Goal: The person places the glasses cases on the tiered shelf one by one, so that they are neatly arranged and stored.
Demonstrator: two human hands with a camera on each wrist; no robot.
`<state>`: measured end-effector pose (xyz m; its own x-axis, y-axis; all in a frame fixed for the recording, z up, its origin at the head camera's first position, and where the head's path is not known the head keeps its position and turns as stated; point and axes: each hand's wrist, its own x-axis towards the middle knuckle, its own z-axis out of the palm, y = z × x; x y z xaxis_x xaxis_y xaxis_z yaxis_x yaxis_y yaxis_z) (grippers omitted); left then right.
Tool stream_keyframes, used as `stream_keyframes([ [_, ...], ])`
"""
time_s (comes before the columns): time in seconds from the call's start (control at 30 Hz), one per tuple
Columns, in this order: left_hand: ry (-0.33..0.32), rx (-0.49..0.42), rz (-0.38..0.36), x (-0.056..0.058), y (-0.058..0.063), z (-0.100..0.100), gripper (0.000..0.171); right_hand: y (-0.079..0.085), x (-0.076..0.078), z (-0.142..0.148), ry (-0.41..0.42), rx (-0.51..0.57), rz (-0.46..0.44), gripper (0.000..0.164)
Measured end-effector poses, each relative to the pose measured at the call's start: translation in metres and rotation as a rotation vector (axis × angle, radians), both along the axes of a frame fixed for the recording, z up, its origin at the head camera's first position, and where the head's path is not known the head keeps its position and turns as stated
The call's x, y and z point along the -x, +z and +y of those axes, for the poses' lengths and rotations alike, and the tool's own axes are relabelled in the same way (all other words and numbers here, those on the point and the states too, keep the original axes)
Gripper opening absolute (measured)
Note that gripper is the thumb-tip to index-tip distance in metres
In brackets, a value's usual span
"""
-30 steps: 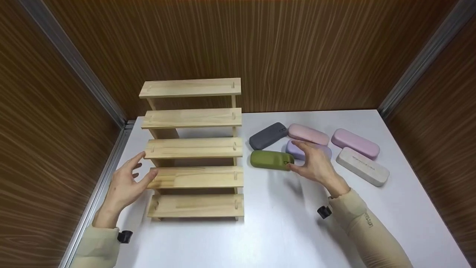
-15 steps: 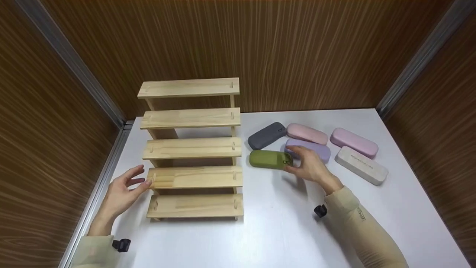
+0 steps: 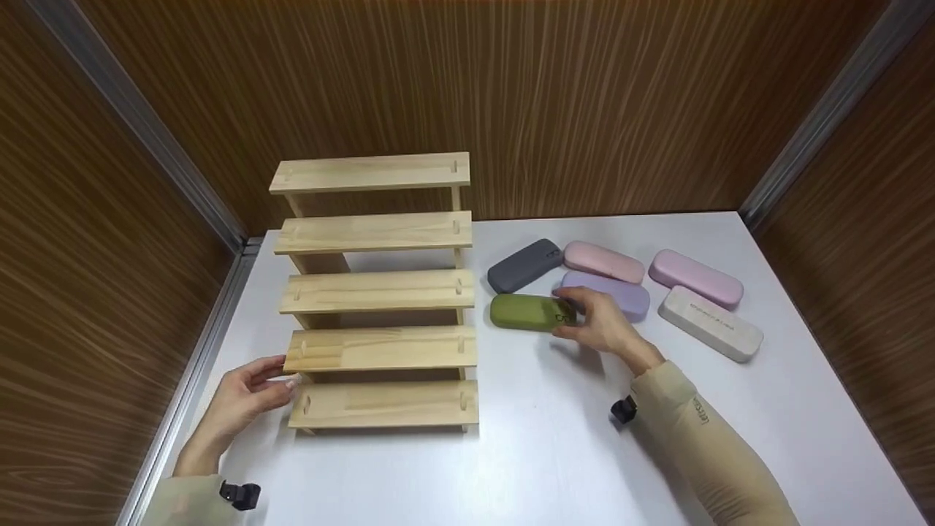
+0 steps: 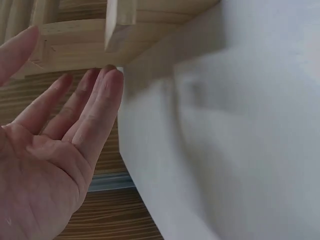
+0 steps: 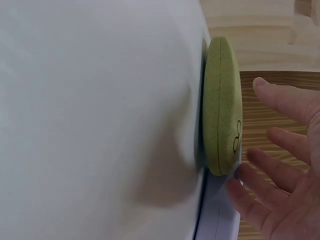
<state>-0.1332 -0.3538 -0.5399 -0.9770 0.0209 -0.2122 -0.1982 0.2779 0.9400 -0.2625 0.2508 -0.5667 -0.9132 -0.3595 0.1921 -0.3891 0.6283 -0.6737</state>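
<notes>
My left hand (image 3: pixel 245 398) is by the left edge of a stepped wooden shelf (image 3: pixel 387 349), beside its two lowest boards. Its fingers look extended in the left wrist view, palm (image 4: pixel 40 175) turned up and holding nothing; whether a fingertip touches the wood I cannot tell. A green glasses case (image 3: pixel 520 313) with a small glasses mark lies on the white table. Above its right end hovers my right hand (image 3: pixel 603 325), thumb and fingers parted. The right wrist view shows a gap between the thumb (image 5: pixel 280 97) and the case. Behind this hand lies a lilac glasses case (image 3: pixel 627 298), partly covered.
Other glasses cases lie close by: dark grey (image 3: pixel 524 267), pink (image 3: pixel 605 261), mauve (image 3: pixel 696 279) and off-white (image 3: pixel 710 324). Wood-grain panels (image 3: pixel 570 109) wall in the back and both sides. The white table (image 3: pixel 540 453) extends in front of the shelf.
My left hand has come down along the shelf's left side, from the middle boards to the lowest ones. The right hand has shifted slightly left over the green case. All cases stay put.
</notes>
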Motion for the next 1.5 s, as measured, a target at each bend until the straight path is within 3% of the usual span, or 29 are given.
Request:
stream_keyframes([
  [0.2, -0.069, -0.050, -0.040, -0.003, -0.010, -0.001, 0.060, -0.004, 0.000, -0.003, -0.018, -0.026, 0.003, 0.064],
  [0.4, -0.090, -0.136, -0.057, -0.004, -0.015, -0.004, 0.052, -0.009, 0.002, -0.001, -0.002, -0.011, 0.053, 0.062],
  [0.67, -0.089, -0.199, -0.092, -0.005, -0.023, -0.006, 0.036, -0.059, 0.027, 0.017, 0.014, -0.010, 0.143, 0.062],
  [0.8, -0.082, -0.200, -0.109, -0.006, -0.026, -0.007, 0.029, -0.067, 0.031, 0.021, 0.036, -0.020, 0.167, 0.062],
  [0.97, -0.088, -0.202, -0.137, -0.008, -0.029, -0.008, 0.029, -0.063, 0.031, 0.018, 0.019, -0.018, 0.181, 0.060],
  [1.1, -0.090, -0.177, -0.151, -0.010, -0.032, -0.010, 0.029, -0.048, 0.023, 0.011, 0.014, 0.009, 0.163, 0.055],
  [1.33, -0.103, -0.215, -0.170, -0.012, -0.036, -0.011, 0.030, -0.021, 0.009, -0.002, -0.001, 0.014, 0.041, 0.056],
  [1.5, -0.101, -0.221, -0.173, -0.013, -0.037, -0.011, 0.031, -0.021, 0.008, -0.004, -0.026, 0.009, 0.000, 0.058],
])
